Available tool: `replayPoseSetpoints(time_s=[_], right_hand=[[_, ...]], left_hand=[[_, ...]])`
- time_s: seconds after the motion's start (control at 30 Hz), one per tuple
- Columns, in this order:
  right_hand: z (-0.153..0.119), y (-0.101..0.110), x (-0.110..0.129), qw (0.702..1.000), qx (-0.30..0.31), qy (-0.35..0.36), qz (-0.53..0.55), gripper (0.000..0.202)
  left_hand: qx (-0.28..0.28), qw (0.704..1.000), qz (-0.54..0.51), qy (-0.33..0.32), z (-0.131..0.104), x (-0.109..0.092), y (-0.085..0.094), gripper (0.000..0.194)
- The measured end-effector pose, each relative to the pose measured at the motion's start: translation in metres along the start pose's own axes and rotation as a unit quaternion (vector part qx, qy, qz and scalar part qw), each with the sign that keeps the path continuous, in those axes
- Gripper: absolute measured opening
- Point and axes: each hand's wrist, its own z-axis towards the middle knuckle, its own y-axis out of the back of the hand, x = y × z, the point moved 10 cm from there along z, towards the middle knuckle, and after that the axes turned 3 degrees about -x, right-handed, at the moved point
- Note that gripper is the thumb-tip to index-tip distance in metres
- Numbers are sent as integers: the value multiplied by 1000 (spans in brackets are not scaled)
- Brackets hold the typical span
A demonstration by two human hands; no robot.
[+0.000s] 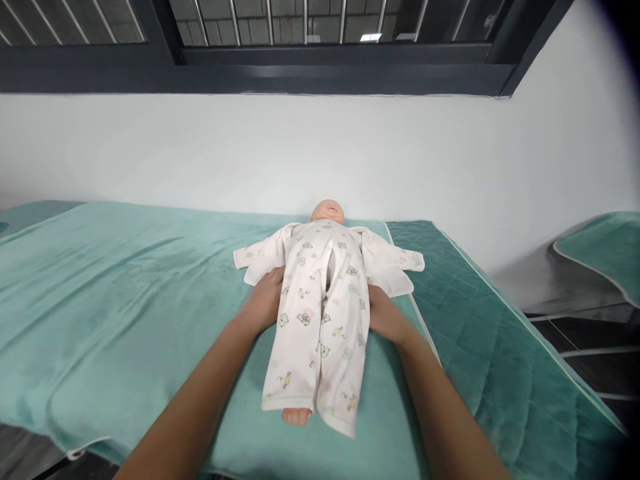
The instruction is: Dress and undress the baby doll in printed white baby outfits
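A baby doll (pixel 327 211) lies on its back on the green bed cover, head toward the wall. It wears a white printed jacket (pixel 377 252) with the sleeves spread and the front flaps out to the sides. White printed baby trousers (pixel 301 320) cover its belly and legs, with a slit at the crotch. One bare foot (pixel 297 417) pokes from a trouser leg; the other foot is hidden. My left hand (pixel 267 298) is curled at one hip, gripping the trousers' side. Against the opposite side lies my right hand (pixel 386 313), its fingers hidden behind the cloth.
The light green cover (pixel 125 300) spreads over the bed, with a darker quilted pad (pixel 480 347) to the right. A white wall (pixel 250 153) rises behind, below a dark barred window frame (pixel 325 77). Another green padded edge (pixel 607 247) shows far right.
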Motion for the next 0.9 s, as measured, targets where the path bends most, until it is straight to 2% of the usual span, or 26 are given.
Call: replayPoseSetpoints(time_s=[0.13, 0.27, 0.43, 0.6, 0.77, 0.9], right_hand=[[1, -2, -1, 1000, -1, -5, 13, 20], [2, -5, -4, 1000, 11, -3, 21, 18], [2, -7, -6, 1000, 20, 19, -7, 19], [0, -7, -8, 999, -1, 23, -32, 19], [-9, 4, -11, 988, -59, 22, -143, 21], [-15, 10, -13, 956, -89, 15, -279, 24]], left_hand=[[-17, 998, 39, -47, -2, -6, 2, 18], [-21, 993, 73, -94, -18, -16, 6, 15], [-48, 994, 43, -93, -45, -23, 18, 19], [-40, 996, 26, -79, -48, -21, 19, 17], [-37, 996, 16, -75, -46, -17, 17, 20], [-47, 996, 3, -73, -46, -14, 18, 26]])
